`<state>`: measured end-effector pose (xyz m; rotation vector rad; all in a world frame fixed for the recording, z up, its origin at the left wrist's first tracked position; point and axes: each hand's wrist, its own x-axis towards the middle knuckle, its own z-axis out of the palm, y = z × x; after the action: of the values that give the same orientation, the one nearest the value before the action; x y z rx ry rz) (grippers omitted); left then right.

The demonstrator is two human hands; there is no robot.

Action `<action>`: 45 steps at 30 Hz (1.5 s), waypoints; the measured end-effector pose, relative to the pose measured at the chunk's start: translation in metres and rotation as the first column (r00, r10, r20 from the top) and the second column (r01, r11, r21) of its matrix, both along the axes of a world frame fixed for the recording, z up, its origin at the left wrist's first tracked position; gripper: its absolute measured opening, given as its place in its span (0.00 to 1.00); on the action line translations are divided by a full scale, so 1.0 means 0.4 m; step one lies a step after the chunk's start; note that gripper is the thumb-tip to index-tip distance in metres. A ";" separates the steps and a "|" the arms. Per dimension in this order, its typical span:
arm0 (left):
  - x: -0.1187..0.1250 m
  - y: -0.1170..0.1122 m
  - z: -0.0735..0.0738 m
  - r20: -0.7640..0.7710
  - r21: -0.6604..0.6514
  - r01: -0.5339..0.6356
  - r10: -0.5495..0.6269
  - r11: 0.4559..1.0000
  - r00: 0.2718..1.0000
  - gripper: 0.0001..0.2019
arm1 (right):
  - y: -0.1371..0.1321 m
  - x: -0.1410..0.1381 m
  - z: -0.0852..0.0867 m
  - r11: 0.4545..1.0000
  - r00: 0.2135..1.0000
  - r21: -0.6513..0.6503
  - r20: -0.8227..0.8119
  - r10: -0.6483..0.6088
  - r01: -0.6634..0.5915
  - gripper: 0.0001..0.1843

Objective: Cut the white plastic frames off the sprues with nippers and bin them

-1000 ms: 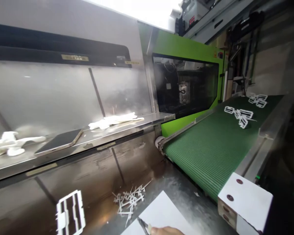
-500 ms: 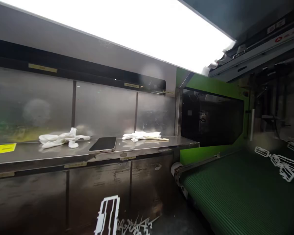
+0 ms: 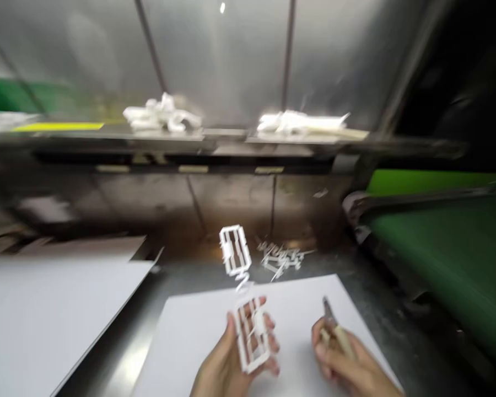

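Observation:
My left hand point(image 3: 225, 361) holds a white moulded plastic part point(image 3: 228, 250), made of two open rectangular frames joined by a thin curly link. The lower frame lies across my palm and fingers; the upper one sticks up past the fingertips. My right hand point(image 3: 349, 361) is closed around nippers point(image 3: 342, 339) with pale beige handles, their grey metal tip pointing up and away. Both hands are above a white sheet point(image 3: 190, 325) on a dark metal table. Beyond the sheet lies a pile of thin white plastic scraps point(image 3: 281, 258). Motion blurs the picture.
A stack of white sheets point(image 3: 66, 309) lies at the left. At the back, a metal shelf point(image 3: 227, 135) carries white gloves point(image 3: 161, 116), another white cloth bundle point(image 3: 297, 122) and a yellow strip point(image 3: 58, 127). A green conveyor belt point(image 3: 446, 248) runs along the right.
The view has tilted down from the shelf and lamp to the table. Both hands and the nippers have come into view; the white plastic part now shows in full.

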<state>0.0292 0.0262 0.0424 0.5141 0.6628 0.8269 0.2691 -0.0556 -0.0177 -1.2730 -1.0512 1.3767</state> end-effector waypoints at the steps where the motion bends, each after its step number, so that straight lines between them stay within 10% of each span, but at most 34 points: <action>1: -0.004 -0.002 -0.003 0.073 0.005 0.020 -0.020 1.000 0.997 0.25 | -0.014 0.003 -0.012 0.998 0.999 -0.042 0.030 -0.041 0.042 0.32; 9: -0.034 0.012 -0.014 0.246 0.019 0.076 -0.078 0.997 0.966 0.28 | -0.053 0.082 -0.082 0.992 0.969 -0.113 0.246 -0.027 0.056 0.27; 30: -0.037 0.034 -0.018 0.302 -0.151 0.137 -0.086 0.979 0.949 0.26 | -0.061 0.040 0.012 0.974 0.976 -0.087 0.084 -0.202 0.210 0.14; 45: -0.047 0.037 -0.012 0.425 -0.260 0.166 -0.042 0.951 0.904 0.25 | -0.072 0.056 -0.013 0.981 0.980 -0.101 0.130 -0.152 0.166 0.17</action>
<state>0.0102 0.0411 0.0374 0.0947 0.3474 0.6910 0.2915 -0.0843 -0.0229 -1.5059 -0.9418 1.2628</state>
